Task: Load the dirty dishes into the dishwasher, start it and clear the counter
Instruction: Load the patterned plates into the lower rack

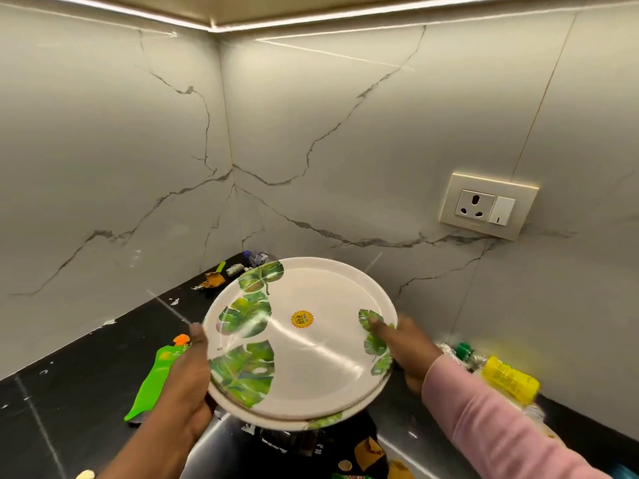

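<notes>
Currently we hold two stacked plates [304,340] above the littered counter [86,368], left hand [186,382] gripping one rim, right hand [404,350] the opposite, thumb on top, presumably steadying them for carrying.

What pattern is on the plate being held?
Green tropical leaves on white, with a small yellow sticker at the centre of the plate; only the head view shows it.

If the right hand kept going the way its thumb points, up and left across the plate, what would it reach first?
Probably the round yellow sticker at the middle of the top plate; the right hand grips that rim, thumb on the leaf print.
</notes>
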Available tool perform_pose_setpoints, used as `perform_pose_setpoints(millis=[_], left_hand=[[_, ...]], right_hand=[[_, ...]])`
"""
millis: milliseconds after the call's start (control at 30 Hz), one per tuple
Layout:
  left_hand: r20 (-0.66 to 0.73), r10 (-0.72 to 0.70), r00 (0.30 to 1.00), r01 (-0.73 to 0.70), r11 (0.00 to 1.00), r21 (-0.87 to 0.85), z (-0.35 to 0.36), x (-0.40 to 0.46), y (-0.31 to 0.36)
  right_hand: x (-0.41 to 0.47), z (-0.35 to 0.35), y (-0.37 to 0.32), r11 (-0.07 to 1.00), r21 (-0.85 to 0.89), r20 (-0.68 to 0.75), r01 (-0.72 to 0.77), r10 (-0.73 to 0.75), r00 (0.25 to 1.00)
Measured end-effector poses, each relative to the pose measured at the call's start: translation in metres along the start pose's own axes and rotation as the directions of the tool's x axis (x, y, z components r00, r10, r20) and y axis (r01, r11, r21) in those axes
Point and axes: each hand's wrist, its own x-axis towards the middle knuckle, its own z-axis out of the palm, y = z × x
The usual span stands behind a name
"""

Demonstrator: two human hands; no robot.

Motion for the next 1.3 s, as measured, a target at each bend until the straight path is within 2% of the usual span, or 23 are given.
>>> perform_pose_setpoints(millis=[100, 267, 367, 533, 633, 800, 867, 1100, 1300], left_hand=[[0.016, 0.029, 0.999, -0.029, 1.0, -0.002, 0.001, -0.013, 0.003], [-0.019, -0.013, 1.0, 0.013, 1.0, -0.011, 0.002, -0.04, 0.017], [-0.013, 0.017, 1.0, -0.017, 1.0, -0.012, -0.001, -0.062, 0.029], [0.067, 0.05, 0.996, -0.054, 0.997, 0.047, -0.021, -0.107, 0.046], [0.155, 0.076, 0.985, -0.087, 0.994, 0.066, -0.042, -0.148, 0.054], [0.244, 0.056, 0.968, -0.075, 0.995, 0.068, -0.097, -0.224, 0.052], [0.265, 0.022, 0.964, -0.046, 0.996, 0.083, -0.121, -0.252, 0.049], [0.318, -0.084, 0.944, 0.036, 0.987, 0.154, -0.175, -0.339, 0.033], [0.402, -0.095, 0.911, 0.039, 0.989, 0.143, -0.198, -0.411, 0.016]], right_hand=[[-0.008, 0.0, 0.005, 0.997, 0.067, -0.05, 0.028, -0.024, 0.998], [-0.035, -0.013, -0.01, 0.99, 0.138, 0.03, -0.025, 0.021, 0.999], [-0.065, -0.014, -0.02, 0.992, 0.12, 0.006, 0.024, -0.025, 1.0], [-0.133, -0.015, -0.02, 0.987, -0.062, -0.242, 0.148, -0.159, 0.957], [-0.179, -0.017, -0.01, 0.972, -0.152, -0.335, 0.182, -0.223, 0.915], [-0.31, 0.007, -0.002, 0.969, -0.157, -0.462, 0.191, -0.243, 0.853], [-0.365, 0.016, 0.006, 0.972, -0.144, -0.489, 0.185, -0.232, 0.841], [-0.498, 0.02, 0.043, 0.982, -0.191, -0.546, 0.001, -0.107, 0.831], [-0.586, 0.0, 0.06, 0.986, -0.168, -0.574, -0.02, -0.081, 0.815]])
